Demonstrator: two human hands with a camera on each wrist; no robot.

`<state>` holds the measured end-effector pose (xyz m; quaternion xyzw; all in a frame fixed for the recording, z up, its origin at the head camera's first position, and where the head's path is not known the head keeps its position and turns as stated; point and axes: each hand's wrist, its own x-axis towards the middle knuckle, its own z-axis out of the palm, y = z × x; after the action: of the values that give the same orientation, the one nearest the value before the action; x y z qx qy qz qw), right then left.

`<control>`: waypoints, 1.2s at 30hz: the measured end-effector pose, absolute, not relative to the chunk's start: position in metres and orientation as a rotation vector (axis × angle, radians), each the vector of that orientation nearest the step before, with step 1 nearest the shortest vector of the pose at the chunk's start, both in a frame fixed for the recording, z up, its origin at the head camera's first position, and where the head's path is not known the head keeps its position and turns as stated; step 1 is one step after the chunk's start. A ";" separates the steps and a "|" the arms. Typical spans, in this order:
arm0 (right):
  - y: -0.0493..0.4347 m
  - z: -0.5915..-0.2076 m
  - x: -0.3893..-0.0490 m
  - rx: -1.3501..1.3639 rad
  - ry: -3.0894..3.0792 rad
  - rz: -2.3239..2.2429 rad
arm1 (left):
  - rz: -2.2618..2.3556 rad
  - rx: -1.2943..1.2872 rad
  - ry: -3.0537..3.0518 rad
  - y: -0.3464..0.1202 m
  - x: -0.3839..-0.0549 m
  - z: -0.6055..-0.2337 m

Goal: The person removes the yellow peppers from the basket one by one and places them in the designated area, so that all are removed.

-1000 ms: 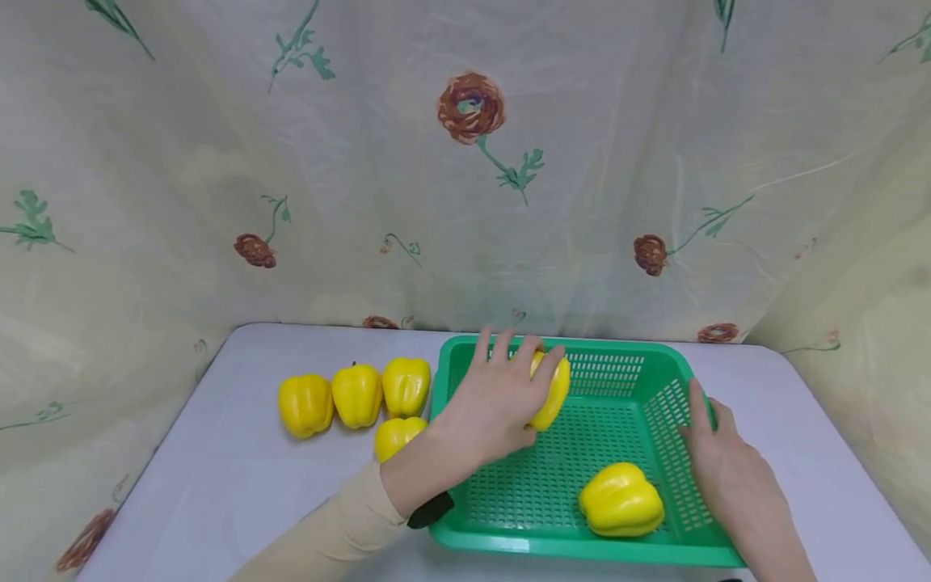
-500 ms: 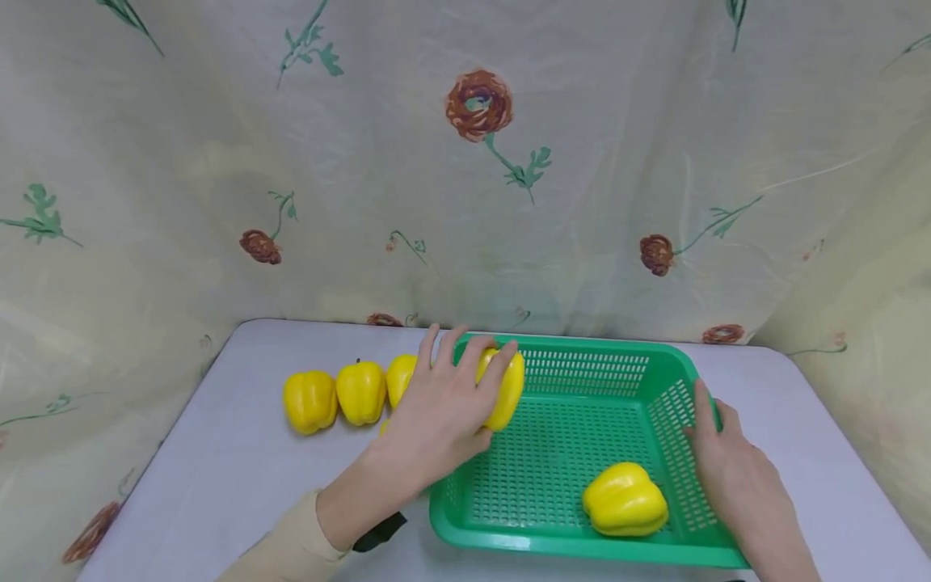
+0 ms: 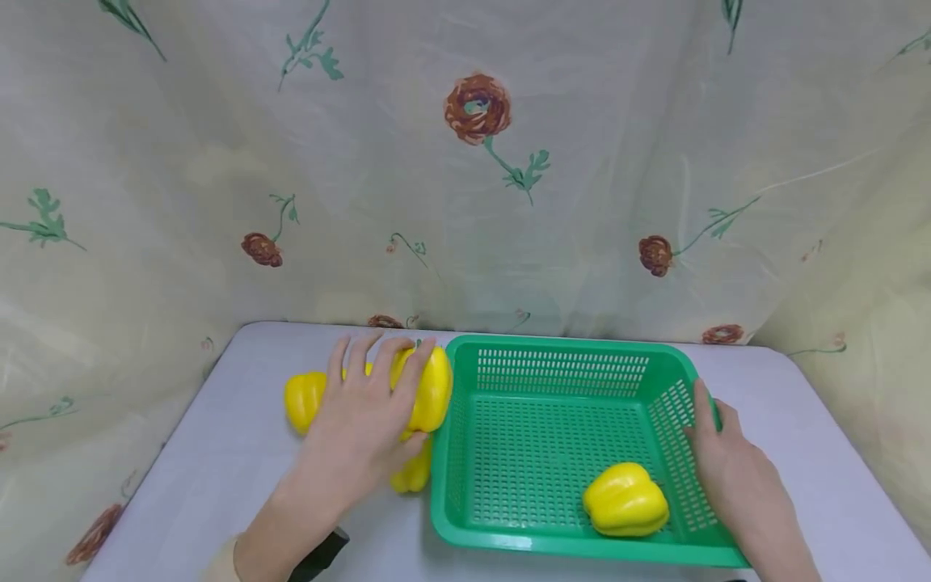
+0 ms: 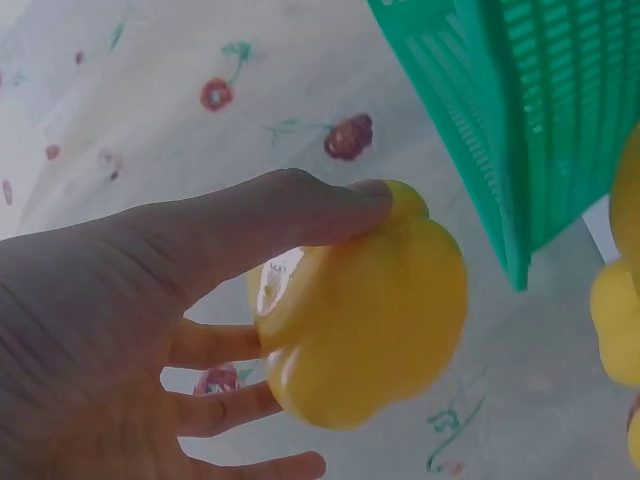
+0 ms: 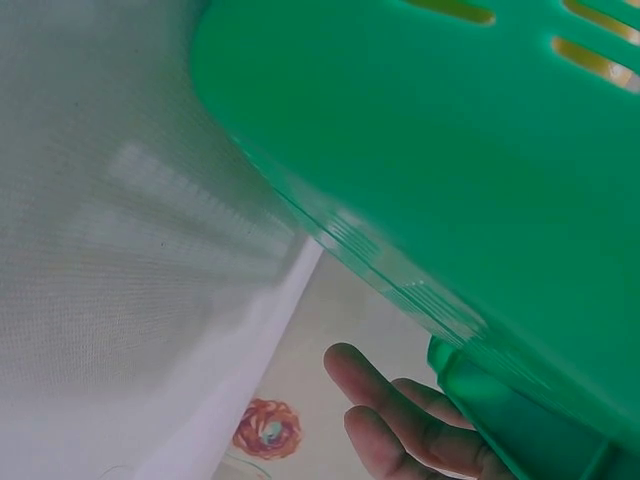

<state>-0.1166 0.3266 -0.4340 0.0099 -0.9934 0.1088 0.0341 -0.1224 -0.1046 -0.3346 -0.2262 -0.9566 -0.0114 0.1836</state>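
My left hand (image 3: pixel 356 428) pinches a yellow bell pepper (image 3: pixel 432 392) between thumb and fingers, just outside the basket's left side. In the left wrist view the thumb lies over the top of this bell pepper (image 4: pixel 365 320), with fingers against its side. Beside and beneath that hand are more yellow bell peppers (image 3: pixel 301 400) on the table, partly hidden by it. My right hand (image 3: pixel 738 477) grips the right rim of a green plastic basket (image 3: pixel 567 550). One yellow bell pepper (image 3: pixel 625 499) lies inside the basket, near its front right corner.
The basket stands on a table with a pale cover (image 3: pixel 189 485). A flower-patterned curtain (image 3: pixel 567 162) hangs behind the table and at both sides. The basket's slotted walls rise between the left-hand peppers and its inside.
My left hand has carried the bell pepper leftward, from over the basket to beyond its left rim. The right hand and the basket have stayed in place.
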 end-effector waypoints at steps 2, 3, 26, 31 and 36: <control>0.326 -0.435 -0.115 0.047 -3.038 0.330 | -0.027 -0.607 -2.716 -0.113 -0.120 -0.335; 0.326 -0.435 -0.115 0.047 -3.036 0.330 | -0.031 -0.596 -2.722 -0.117 -0.119 -0.336; 0.328 -0.435 -0.115 0.049 -3.026 0.321 | 0.065 -0.507 -2.807 -0.168 -0.106 -0.377; 0.327 -0.435 -0.116 0.039 -3.053 0.328 | 0.058 -0.545 -2.784 -0.169 -0.106 -0.390; 0.327 -0.435 -0.116 0.050 -3.027 0.320 | 0.057 -0.564 -2.710 -0.171 -0.102 -0.402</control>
<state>-0.1158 0.3268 -0.4354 0.0163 -0.9932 0.1050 0.0485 -0.1018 -0.1706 -0.4017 -0.2003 -0.9619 0.0202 0.1851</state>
